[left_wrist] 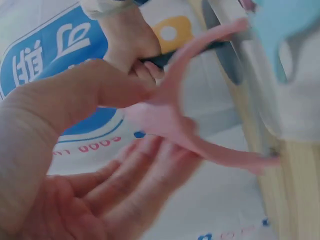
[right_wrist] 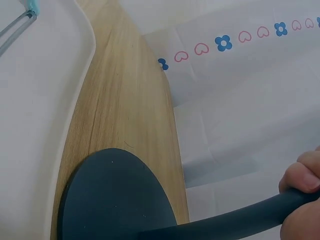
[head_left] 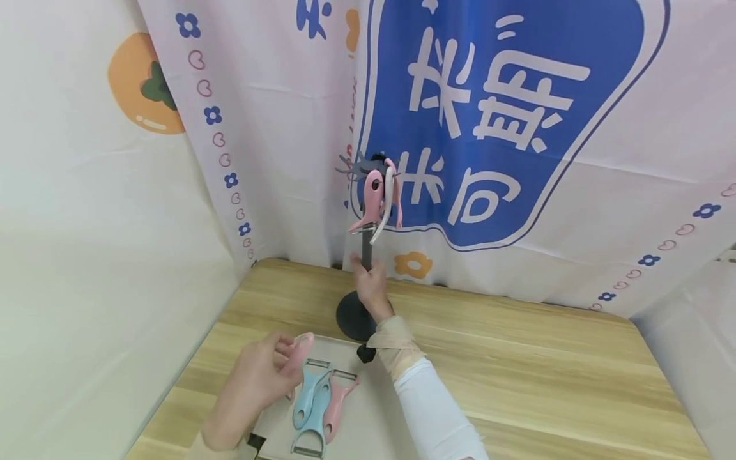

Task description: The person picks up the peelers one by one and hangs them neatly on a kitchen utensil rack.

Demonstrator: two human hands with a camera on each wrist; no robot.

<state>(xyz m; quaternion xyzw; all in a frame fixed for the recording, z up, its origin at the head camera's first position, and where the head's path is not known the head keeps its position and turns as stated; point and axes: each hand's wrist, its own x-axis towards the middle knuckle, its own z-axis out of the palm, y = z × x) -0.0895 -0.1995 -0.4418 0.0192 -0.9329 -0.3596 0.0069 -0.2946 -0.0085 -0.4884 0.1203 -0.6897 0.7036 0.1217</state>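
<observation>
A pink peeler (head_left: pixel 300 351) is in the left hand (head_left: pixel 261 370), pinched between the thumb and fingers, its forked head pointing away from the palm; the left wrist view is blurred, and the handle is mostly hidden by the grip. The hand holds it just above the left part of an off-white tray (head_left: pixel 374 415). In the tray lie two blue peelers and one pink one, close together and partly overlapping: the upper blue peeler (head_left: pixel 311 386) and the tray's pink peeler (head_left: pixel 339 399) have their blades toward the far side, while the lower blue peeler (head_left: pixel 316 418) has its blade toward the near side. Just beyond the tray is a dark stand (head_left: pixel 367 249), its round base (head_left: pixel 352 316) on the wooden table (head_left: pixel 517 358). The right hand (head_left: pixel 370 287) is wrapped round the stand's pole, above the base and below the hanging peelers. From the hooks (head_left: pixel 362 166) at the top hang a pink peeler with its blade showing, a white one (head_left: pixel 388 198) beside it, and another pink piece partly hidden behind. Behind the table hangs a pale cloth (head_left: pixel 287 160) with a blue panel (head_left: pixel 494 128) and white characters.
</observation>
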